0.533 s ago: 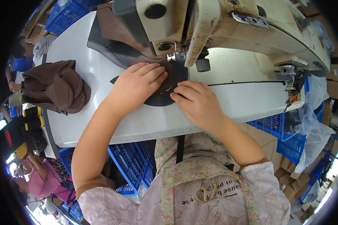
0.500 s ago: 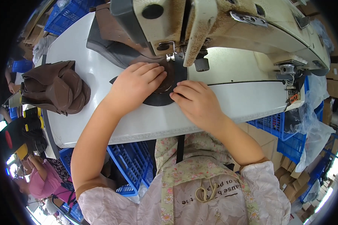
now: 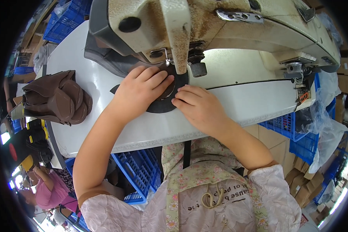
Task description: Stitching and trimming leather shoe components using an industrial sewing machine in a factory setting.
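Observation:
A dark shoe-upper piece, brown in the middle with a black rim (image 3: 161,108), lies on the white table under the needle area of a cream sewing machine (image 3: 216,36). Flat across its brown part rests my left hand (image 3: 139,92), fingers stretched out close in front of the presser foot. My right hand (image 3: 202,108) has its fingertips and thumb drawn together at the piece's right edge. More dark grey leather (image 3: 108,54) trails away behind my left hand, partly under the machine head. The machine arm hides the needle.
A pile of brown leather pieces (image 3: 60,96) sits at the table's left. Blue crates stand below the front edge (image 3: 137,170) and at the right (image 3: 284,125), beside clear plastic bags (image 3: 323,131). A person in pink (image 3: 52,185) is at the far left.
The view has shifted a little, so the machine head shows further left. Both hands keep nearly the same hold, and slightly less of the brown part shows between them.

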{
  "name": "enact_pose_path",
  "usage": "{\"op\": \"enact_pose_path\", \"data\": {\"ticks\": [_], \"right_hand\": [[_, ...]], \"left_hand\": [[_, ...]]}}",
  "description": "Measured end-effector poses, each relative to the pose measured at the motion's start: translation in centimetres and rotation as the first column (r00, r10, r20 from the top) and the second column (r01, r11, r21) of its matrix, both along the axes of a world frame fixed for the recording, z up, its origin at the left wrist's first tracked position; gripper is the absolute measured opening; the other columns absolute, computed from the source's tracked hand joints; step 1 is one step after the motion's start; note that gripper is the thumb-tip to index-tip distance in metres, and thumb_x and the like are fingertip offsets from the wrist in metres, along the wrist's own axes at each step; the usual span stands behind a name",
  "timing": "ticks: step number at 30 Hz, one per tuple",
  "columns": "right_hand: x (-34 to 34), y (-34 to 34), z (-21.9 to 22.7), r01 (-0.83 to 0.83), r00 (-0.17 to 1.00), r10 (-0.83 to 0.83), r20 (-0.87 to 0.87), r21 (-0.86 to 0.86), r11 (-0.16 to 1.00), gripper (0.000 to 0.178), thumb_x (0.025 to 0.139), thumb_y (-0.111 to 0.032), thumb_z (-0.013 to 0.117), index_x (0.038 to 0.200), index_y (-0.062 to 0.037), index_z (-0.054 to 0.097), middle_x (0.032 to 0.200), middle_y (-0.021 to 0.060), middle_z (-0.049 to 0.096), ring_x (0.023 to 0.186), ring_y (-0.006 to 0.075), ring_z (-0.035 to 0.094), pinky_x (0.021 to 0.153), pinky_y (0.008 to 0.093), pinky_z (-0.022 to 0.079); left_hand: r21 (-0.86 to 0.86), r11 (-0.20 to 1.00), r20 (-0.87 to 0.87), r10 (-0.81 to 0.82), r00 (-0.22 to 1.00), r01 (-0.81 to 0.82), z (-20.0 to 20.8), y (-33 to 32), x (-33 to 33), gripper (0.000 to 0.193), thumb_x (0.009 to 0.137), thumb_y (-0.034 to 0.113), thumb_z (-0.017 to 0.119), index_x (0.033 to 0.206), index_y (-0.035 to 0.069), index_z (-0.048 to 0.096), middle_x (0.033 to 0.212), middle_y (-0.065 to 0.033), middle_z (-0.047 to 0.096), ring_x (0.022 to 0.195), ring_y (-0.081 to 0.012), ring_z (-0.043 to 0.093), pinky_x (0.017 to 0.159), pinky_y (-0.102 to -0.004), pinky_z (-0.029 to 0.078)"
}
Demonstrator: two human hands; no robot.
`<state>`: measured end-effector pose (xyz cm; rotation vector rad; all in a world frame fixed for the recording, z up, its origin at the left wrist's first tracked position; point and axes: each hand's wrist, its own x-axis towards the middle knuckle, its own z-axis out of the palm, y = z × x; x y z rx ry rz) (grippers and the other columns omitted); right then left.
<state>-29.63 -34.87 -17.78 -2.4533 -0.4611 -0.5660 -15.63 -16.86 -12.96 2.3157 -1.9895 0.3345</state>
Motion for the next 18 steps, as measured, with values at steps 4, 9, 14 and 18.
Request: {"op": "enact_pose_path", "data": {"ticks": [4,9,14,18], "right_hand": [[-0.1,0.3,-0.5,0.007,1.0,-0.007,0.009,-0.002,1.0,0.017,0.08,-0.011,0.064,0.095,-0.003,0.069,0.103,0.0071,0.065,0.109,0.0261,0.061,0.088,0.0382,0.054],[-0.1,0.2,-0.4,0.02,1.0,-0.019,0.009,-0.006,1.0,0.018,0.08,-0.011,0.064,0.095,-0.0034,0.069,0.103,0.0066,0.065,0.109,0.025,0.061,0.088,0.0374,0.053],[0.1,0.1,-0.3,0.019,1.0,-0.018,0.013,-0.028,0.999,0.018,0.08,-0.012,0.064,0.095,-0.0036,0.069,0.103,0.0059,0.065,0.109,0.0244,0.061,0.088,0.0373,0.053],[0.0,0.2,-0.2,0.017,1.0,-0.016,0.019,-0.03,0.999,0.018,0.08,-0.012,0.064,0.095,-0.0034,0.069,0.103,0.006,0.065,0.108,0.0243,0.062,0.089,0.0373,0.052]], "left_hand": [[0.008,1.0,-0.025,0.004,1.0,-0.004,-0.2,0.3,-0.3,0.04,0.079,0.016,0.061,0.118,0.009,0.068,0.116,-0.0031,0.061,0.111,-0.0215,0.058,0.096,-0.0365,0.048],[0.048,0.999,-0.036,-0.024,0.999,0.025,-0.5,1.1,-0.4,0.041,0.082,0.016,0.058,0.122,0.007,0.064,0.127,-0.0088,0.062,0.121,-0.0267,0.057,0.105,-0.0409,0.047],[0.081,0.997,-0.057,-0.012,0.998,0.017,-0.4,1.5,-0.3,0.044,0.083,0.016,0.056,0.126,0.008,0.061,0.134,-0.011,0.06,0.126,-0.0287,0.055,0.108,-0.0424,0.045],[0.08,0.996,-0.029,-0.024,0.999,0.026,-0.8,1.7,-0.4,0.046,0.083,0.016,0.056,0.128,0.008,0.06,0.135,-0.0115,0.059,0.128,-0.0289,0.054,0.109,-0.0429,0.044]]}}
